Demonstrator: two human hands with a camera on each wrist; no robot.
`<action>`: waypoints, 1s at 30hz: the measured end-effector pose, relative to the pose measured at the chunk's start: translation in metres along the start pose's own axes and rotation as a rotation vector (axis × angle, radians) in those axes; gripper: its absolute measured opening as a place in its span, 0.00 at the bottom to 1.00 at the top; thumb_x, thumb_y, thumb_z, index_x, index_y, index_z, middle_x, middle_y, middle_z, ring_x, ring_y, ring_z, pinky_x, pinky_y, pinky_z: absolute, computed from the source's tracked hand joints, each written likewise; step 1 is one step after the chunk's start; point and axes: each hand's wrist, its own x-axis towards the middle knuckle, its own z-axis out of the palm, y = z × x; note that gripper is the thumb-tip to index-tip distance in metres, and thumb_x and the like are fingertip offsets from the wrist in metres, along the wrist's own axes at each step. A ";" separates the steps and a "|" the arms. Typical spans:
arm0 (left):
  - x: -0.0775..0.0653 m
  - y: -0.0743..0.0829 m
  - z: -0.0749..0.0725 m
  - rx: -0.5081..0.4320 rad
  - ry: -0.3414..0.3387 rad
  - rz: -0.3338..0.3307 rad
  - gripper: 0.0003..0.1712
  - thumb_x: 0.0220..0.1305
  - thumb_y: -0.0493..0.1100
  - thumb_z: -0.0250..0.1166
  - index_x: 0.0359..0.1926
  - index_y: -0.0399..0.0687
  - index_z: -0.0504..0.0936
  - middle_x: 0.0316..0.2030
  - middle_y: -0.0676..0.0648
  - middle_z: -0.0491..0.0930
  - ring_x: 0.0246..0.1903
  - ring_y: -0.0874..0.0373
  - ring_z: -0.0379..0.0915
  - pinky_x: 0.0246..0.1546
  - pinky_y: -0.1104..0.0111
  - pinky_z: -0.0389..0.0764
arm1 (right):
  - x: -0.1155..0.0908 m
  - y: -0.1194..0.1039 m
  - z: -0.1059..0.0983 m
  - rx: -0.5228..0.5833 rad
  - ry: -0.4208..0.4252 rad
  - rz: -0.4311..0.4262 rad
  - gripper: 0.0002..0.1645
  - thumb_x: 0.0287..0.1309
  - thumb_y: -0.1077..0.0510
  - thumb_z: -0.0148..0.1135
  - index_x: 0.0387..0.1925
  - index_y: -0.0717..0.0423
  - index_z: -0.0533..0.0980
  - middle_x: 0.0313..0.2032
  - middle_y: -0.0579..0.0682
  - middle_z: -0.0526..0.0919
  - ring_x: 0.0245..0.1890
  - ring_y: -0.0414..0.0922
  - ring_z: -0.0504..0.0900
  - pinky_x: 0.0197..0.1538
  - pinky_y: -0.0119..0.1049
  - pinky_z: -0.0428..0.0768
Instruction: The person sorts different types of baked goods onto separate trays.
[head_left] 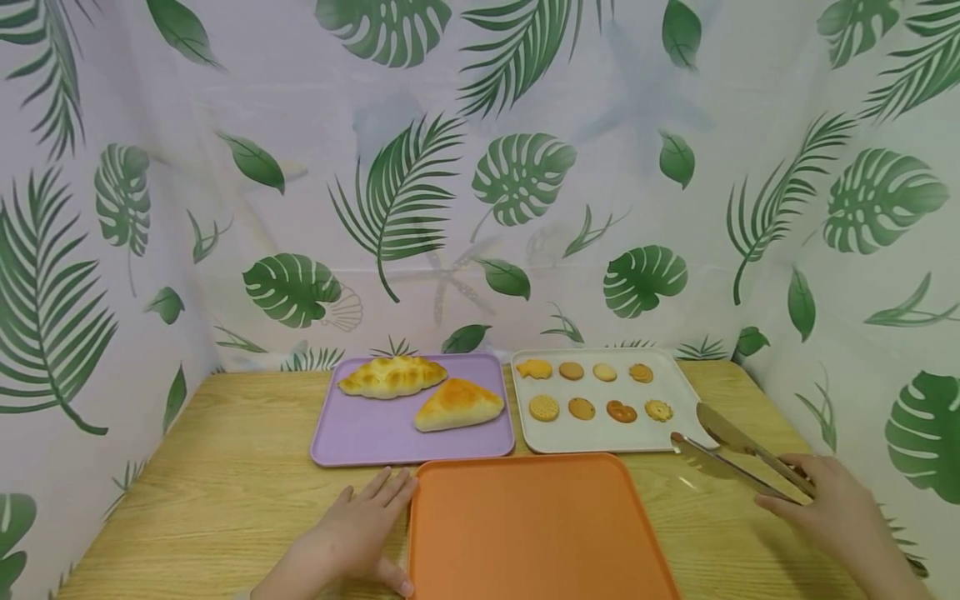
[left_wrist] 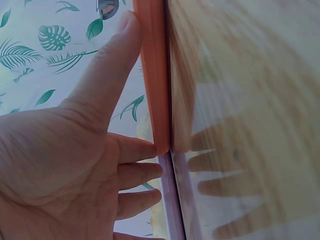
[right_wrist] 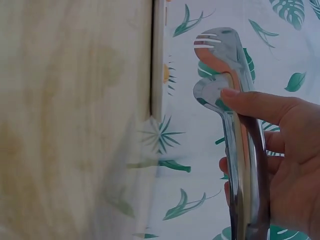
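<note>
My right hand (head_left: 836,500) grips a pair of metal serving tongs (right_wrist: 245,150), their two arms apart. In the head view the tongs' tips point left, near the right front corner of the white tray (head_left: 600,440). One tip has a fork-like slotted end, seen in the right wrist view. My left hand (head_left: 356,529) has its fingers straight, with fingertips and thumb at the left edge of the orange tray (head_left: 536,525). The left wrist view shows the thumb beside the orange rim, fingers spread. The orange tray has nothing on it in the part that shows.
Several cookies in two rows, among them a pretzel (head_left: 621,412) and a fish-shaped cookie (head_left: 534,368), lie on the white tray. A purple tray (head_left: 360,446) bears a long bread (head_left: 392,377) and a triangular bread (head_left: 457,406). Leaf-patterned cloth (head_left: 420,275) surrounds the wooden table (head_left: 202,500).
</note>
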 end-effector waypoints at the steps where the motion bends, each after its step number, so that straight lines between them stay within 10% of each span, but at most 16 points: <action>1: 0.000 0.000 0.000 -0.003 0.000 0.001 0.72 0.24 0.79 0.59 0.69 0.46 0.49 0.69 0.43 0.47 0.68 0.43 0.41 0.55 0.35 0.54 | -0.001 0.001 0.001 0.002 -0.019 -0.002 0.45 0.40 0.35 0.65 0.48 0.68 0.70 0.38 0.66 0.74 0.35 0.57 0.73 0.30 0.49 0.71; 30: 0.000 0.002 -0.002 0.004 -0.016 0.006 0.71 0.25 0.79 0.59 0.69 0.45 0.49 0.69 0.43 0.48 0.68 0.43 0.42 0.54 0.35 0.56 | -0.001 0.009 0.033 -0.011 -0.154 -0.084 0.40 0.32 0.39 0.70 0.42 0.62 0.70 0.32 0.52 0.74 0.31 0.44 0.68 0.30 0.36 0.68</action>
